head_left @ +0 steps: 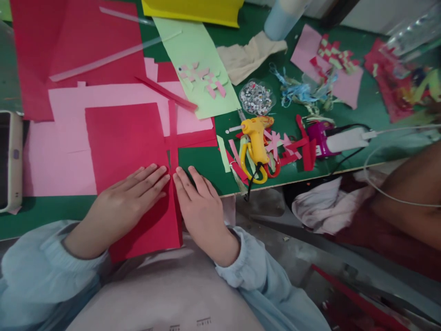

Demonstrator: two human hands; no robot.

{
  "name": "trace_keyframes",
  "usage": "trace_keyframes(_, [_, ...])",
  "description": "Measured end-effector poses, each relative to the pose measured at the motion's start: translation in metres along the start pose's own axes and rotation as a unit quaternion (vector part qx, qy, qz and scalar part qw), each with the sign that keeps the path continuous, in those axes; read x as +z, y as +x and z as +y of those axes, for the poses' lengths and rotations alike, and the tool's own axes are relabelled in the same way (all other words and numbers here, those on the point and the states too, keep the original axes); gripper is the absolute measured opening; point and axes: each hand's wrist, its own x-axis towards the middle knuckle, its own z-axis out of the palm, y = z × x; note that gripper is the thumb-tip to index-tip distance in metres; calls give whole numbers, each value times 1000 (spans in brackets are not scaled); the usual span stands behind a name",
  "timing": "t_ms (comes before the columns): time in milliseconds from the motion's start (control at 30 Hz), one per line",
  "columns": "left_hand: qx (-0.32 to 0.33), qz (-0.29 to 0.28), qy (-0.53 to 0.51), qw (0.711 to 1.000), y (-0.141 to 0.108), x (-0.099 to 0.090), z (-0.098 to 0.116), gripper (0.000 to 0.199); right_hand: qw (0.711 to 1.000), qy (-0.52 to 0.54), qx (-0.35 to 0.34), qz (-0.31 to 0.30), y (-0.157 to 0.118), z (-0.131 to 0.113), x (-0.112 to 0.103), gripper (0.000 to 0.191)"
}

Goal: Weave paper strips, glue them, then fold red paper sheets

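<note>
A red sheet of paper (127, 142) lies in front of me, its near end hanging past the table edge against my body. Along its right side runs a narrow red strip (173, 124), with a thin gap between the two at the far part. My left hand (129, 195) rests flat on the sheet, fingers stretched toward the strip. My right hand (198, 197) lies with fingers extended, its fingertips touching the strip's right edge. Whether the strip is still joined to the sheet under my fingertips, I cannot tell.
Pink paper (62, 138) lies beneath the red sheet. A yellow glue gun (257, 135), yellow-handled scissors (245, 161) and paper scraps are to the right, near a dish of googly eyes (257, 97). A phone (14, 161) stands left. Another person's arm (409, 197) is at right.
</note>
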Motion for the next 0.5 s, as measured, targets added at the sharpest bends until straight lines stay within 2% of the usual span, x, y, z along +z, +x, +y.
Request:
trace_keyframes(267, [-8, -6, -12, 1000, -1, 1, 1, 56, 1000, 1, 7, -6, -1, -4, 1, 45])
trace_keyframes(500, [-22, -15, -20, 999, -2, 3, 0, 51, 1000, -5, 6, 13, -3, 0, 1, 46])
